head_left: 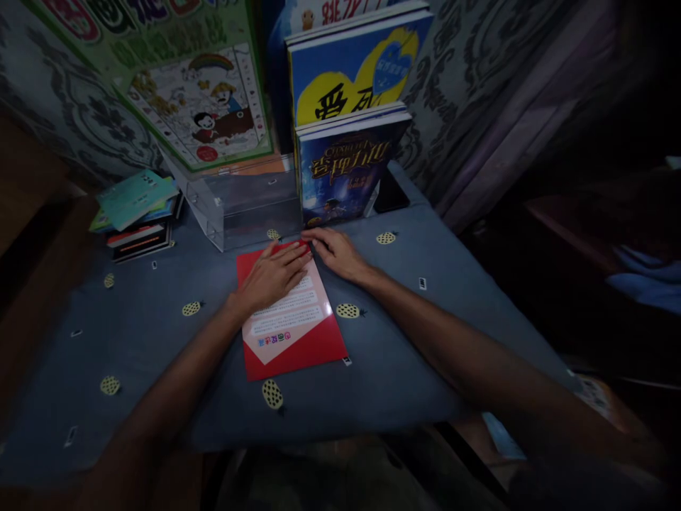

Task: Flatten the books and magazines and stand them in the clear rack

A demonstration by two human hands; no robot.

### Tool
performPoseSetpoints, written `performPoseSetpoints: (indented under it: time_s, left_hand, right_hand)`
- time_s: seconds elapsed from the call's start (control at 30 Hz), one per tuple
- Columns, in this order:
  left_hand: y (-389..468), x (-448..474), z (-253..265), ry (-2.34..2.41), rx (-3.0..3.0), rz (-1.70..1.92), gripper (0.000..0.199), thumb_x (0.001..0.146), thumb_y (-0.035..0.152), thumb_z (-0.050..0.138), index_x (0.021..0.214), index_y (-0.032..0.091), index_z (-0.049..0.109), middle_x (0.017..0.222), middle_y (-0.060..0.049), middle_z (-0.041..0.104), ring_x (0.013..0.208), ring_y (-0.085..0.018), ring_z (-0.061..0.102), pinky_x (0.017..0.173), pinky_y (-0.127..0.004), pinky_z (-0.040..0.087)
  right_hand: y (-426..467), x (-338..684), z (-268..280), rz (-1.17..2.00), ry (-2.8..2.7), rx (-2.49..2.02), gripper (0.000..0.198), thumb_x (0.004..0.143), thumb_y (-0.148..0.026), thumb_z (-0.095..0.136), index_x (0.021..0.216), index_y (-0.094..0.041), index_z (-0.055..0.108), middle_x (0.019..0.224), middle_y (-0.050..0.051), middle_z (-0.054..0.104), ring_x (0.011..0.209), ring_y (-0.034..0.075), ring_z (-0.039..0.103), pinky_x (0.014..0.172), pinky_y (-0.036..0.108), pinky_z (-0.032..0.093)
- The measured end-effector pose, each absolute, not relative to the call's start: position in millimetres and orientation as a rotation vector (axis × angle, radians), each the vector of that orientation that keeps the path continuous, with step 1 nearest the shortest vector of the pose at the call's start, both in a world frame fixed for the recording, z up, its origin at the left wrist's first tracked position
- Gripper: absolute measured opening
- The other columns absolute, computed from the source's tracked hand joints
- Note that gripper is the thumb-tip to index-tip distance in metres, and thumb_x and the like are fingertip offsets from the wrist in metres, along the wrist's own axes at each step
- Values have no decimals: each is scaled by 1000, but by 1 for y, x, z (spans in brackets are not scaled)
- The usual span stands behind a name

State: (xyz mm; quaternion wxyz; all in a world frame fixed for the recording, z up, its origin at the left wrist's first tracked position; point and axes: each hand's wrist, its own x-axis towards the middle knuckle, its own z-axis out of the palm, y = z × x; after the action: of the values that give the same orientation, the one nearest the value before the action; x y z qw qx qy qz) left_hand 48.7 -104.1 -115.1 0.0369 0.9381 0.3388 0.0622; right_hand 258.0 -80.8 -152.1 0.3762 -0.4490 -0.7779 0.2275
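Observation:
A thin red book (298, 341) with a white text panel lies flat on the blue patterned tablecloth (159, 341). My left hand (274, 275) rests palm down on its upper half, fingers stretched toward the far corner. My right hand (336, 253) touches the book's far right corner, fingers curled at the edge; whether it pinches the cover is unclear. Just beyond the hands a dark blue book (345, 170) stands upright, with a larger blue and yellow book (356, 67) behind it.
A clear plastic box (242, 206) sits left of the upright books. A stack of thin books (139, 213) lies at the back left. A green poster (196, 92) leans against the patterned wall. The table's front edge runs near the bottom.

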Motion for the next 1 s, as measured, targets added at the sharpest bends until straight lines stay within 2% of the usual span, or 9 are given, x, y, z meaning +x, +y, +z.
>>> performPoseSetpoints:
  time_s: [0.17, 0.37, 0.57, 0.83, 1.0]
  left_hand:
    - [-107, 50, -115, 1049, 2871, 188, 46, 107, 38, 31, 144, 19, 53, 153, -8, 50, 147, -21, 39, 122, -47, 29]
    - [-112, 53, -116, 1061, 2825, 190, 52, 106, 45, 33, 147, 16, 48, 154, -11, 49, 149, -23, 36, 125, -50, 22]
    - [-112, 51, -118, 1017, 2849, 195, 51, 106, 45, 32, 148, 19, 48, 155, -10, 47, 150, -23, 34, 125, -51, 22]
    - [-111, 49, -118, 931, 2820, 265, 45, 107, 39, 34, 142, 22, 57, 149, -9, 55, 147, -24, 40, 123, -54, 26]
    - [-111, 47, -118, 876, 2824, 270, 46, 106, 41, 35, 141, 21, 56, 149, -8, 55, 147, -25, 40, 122, -55, 27]
  right_hand:
    - [-82, 258, -152, 553, -2008, -1149, 37, 94, -15, 46, 120, -23, 70, 115, 7, 74, 109, 25, 66, 98, 45, 52]
    - [-84, 257, -151, 537, -2035, -1133, 40, 92, -13, 44, 121, -22, 71, 112, 9, 74, 108, 25, 66, 97, 45, 52]
    - [-93, 258, -147, 529, -2044, -1083, 39, 92, -14, 47, 122, -23, 70, 117, 9, 74, 113, 26, 65, 102, 47, 50]
    - [-95, 261, -147, 590, -2026, -1078, 37, 92, -16, 47, 118, -22, 72, 117, 8, 74, 109, 24, 67, 97, 44, 52]
    - [-94, 261, -148, 581, -2035, -1084, 34, 92, -15, 48, 116, -21, 72, 115, 8, 74, 107, 23, 67, 95, 42, 53]
